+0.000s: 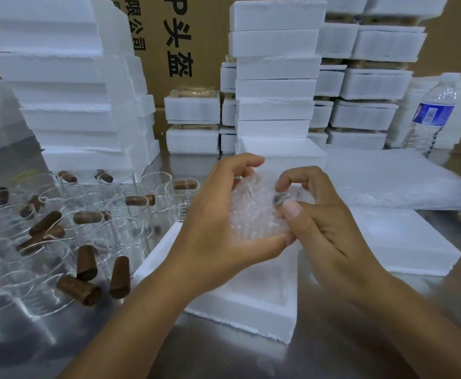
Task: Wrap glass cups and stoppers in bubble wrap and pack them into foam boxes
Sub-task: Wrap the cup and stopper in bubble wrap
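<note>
My left hand cups a bundle of bubble wrap around a glass cup, fingers curled over its top and thumb under it. My right hand pinches the wrap's right end, thumb pressing it in. The bundle hangs above an open foam box at the table's front. Several bare glass cups stand at the left, with brown wooden stoppers lying on and among them.
Tall stacks of white foam boxes stand behind and at the left. A foam lid and a pile of bubble wrap sheets lie at the right. A water bottle stands at the far right. Cardboard cartons form the backdrop.
</note>
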Demonstrator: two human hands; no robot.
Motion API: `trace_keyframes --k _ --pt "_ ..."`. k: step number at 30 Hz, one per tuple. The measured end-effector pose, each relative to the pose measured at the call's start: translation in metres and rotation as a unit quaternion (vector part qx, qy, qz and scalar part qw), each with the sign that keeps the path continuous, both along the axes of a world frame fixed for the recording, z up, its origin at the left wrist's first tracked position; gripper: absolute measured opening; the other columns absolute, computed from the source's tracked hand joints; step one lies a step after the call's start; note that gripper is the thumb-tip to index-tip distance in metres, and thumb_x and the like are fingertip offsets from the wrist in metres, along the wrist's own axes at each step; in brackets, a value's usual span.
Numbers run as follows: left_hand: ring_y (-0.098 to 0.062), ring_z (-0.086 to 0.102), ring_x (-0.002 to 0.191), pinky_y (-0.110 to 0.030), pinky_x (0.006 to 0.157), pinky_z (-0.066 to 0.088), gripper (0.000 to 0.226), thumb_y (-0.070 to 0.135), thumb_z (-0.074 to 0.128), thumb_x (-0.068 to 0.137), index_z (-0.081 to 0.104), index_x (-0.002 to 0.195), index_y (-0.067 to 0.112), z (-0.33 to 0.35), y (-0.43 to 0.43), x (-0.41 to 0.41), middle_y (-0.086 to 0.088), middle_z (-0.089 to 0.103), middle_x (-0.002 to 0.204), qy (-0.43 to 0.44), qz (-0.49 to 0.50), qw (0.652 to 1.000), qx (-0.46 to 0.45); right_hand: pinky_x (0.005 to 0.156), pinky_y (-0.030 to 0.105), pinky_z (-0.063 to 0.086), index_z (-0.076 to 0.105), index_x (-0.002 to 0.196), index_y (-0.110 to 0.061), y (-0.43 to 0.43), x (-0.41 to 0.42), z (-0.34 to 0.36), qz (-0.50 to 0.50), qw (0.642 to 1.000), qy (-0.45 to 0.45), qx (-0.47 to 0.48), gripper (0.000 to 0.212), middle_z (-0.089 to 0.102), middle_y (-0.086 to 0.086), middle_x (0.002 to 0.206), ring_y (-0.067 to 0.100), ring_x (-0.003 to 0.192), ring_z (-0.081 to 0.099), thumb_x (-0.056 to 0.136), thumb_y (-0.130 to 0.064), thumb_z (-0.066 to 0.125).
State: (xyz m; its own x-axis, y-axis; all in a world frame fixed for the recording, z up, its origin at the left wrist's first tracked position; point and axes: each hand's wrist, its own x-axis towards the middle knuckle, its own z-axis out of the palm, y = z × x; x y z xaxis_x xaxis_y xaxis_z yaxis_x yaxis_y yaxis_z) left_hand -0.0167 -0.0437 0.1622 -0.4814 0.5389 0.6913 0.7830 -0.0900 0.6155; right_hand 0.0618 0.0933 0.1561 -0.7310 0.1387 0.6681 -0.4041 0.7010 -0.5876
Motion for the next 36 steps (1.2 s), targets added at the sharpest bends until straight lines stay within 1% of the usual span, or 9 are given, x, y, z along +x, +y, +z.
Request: trace_keyframes --k 5,10,13,17,20,23,28,33,36 --pt "-0.001 0.050 0.108 -0.010 0.089 0.039 0.072 0.037 0.077 0.064 0.044 0.126 0.022 -0.002 0.002 -0.002 0.003 0.051 0.116 0.053 0.024 0.998 0.003 0.109 0.046 0.026 0.065 0.087 -0.023 0.003 -0.001 -0.002 0.005 0.995 0.011 0.094 0.034 0.058 -0.023 0.105 0.001 0.130 0.035 0.097 -0.032 0.033" --pt "0.001 0.050 0.100 -0.007 0.087 0.036 0.058 0.039 0.071 0.065 0.060 0.115 0.011 -0.003 0.003 -0.003 -0.004 0.051 0.107 0.115 0.027 0.993 -0.017 0.115 0.030 0.003 0.060 0.080 -0.028 0.004 0.000 -0.002 0.040 0.994 -0.054 0.089 0.037 0.060 -0.017 0.099 -0.001 0.133 0.031 0.098 -0.037 0.028" --pt "-0.002 0.051 0.093 -0.009 0.080 0.041 0.045 0.041 0.072 0.065 0.063 0.096 0.010 -0.006 0.004 -0.002 -0.003 0.049 0.101 0.123 0.024 0.992 -0.022 0.114 0.019 -0.001 0.059 0.084 -0.042 0.003 0.001 -0.002 0.039 0.993 -0.051 0.097 0.045 0.055 -0.036 0.110 -0.012 0.129 0.029 0.097 -0.054 0.017" --pt "-0.001 0.046 0.086 -0.007 0.073 0.037 0.035 0.049 0.070 0.066 0.047 0.081 0.027 -0.008 0.002 -0.004 0.008 0.044 0.097 0.096 0.049 0.994 -0.017 0.109 0.029 0.028 0.064 0.079 -0.038 0.006 0.000 0.001 0.007 0.998 0.056 0.041 0.050 0.064 -0.026 0.096 -0.003 0.115 0.051 0.096 -0.056 0.021" --pt "-0.001 0.045 0.085 -0.005 0.073 0.036 0.032 0.055 0.066 0.066 0.041 0.072 0.036 -0.007 0.000 -0.006 0.012 0.043 0.094 0.054 0.059 0.997 -0.018 0.086 0.013 0.042 0.063 0.088 -0.032 0.013 0.000 0.008 -0.034 0.992 0.116 -0.046 0.034 0.066 -0.018 0.089 0.001 0.097 0.060 0.098 -0.042 0.032" --pt "-0.004 0.048 0.088 -0.011 0.076 0.040 0.027 0.053 0.065 0.064 0.050 0.069 0.031 -0.006 0.002 -0.007 0.008 0.044 0.095 -0.036 0.021 0.999 -0.003 0.079 0.004 0.040 0.064 0.090 -0.034 0.020 -0.004 0.010 -0.065 0.989 0.035 -0.130 0.022 0.067 -0.024 0.088 -0.007 0.093 0.060 0.098 -0.031 0.042" --pt "0.000 0.054 0.086 -0.013 0.075 0.044 0.029 0.051 0.059 0.067 0.059 0.081 0.026 -0.002 0.002 -0.009 0.013 0.050 0.094 -0.135 -0.042 0.990 0.029 0.065 0.007 0.044 0.067 0.087 -0.024 0.028 -0.010 0.011 -0.055 0.976 -0.096 -0.188 0.016 0.066 -0.021 0.074 -0.005 0.069 0.059 0.093 -0.021 0.052" --pt "-0.028 0.049 0.075 -0.045 0.065 0.041 0.021 0.053 0.053 0.068 0.059 0.085 0.042 -0.001 0.000 -0.008 -0.012 0.052 0.087 -0.218 -0.076 0.972 0.039 0.053 0.020 0.044 0.066 0.070 -0.018 0.029 -0.008 0.011 0.034 0.940 -0.157 -0.301 0.024 0.054 -0.004 0.058 0.009 0.050 0.050 0.090 -0.023 0.055" --pt "-0.032 0.057 0.101 -0.053 0.087 0.047 0.030 0.054 0.050 0.070 0.056 0.100 0.053 -0.002 0.000 -0.008 -0.005 0.059 0.114 -0.228 -0.079 0.969 0.050 0.049 0.018 0.045 0.066 0.065 -0.020 0.027 -0.007 0.012 0.093 0.907 -0.165 -0.376 0.017 0.056 -0.002 0.058 0.010 0.049 0.050 0.076 -0.031 0.060"
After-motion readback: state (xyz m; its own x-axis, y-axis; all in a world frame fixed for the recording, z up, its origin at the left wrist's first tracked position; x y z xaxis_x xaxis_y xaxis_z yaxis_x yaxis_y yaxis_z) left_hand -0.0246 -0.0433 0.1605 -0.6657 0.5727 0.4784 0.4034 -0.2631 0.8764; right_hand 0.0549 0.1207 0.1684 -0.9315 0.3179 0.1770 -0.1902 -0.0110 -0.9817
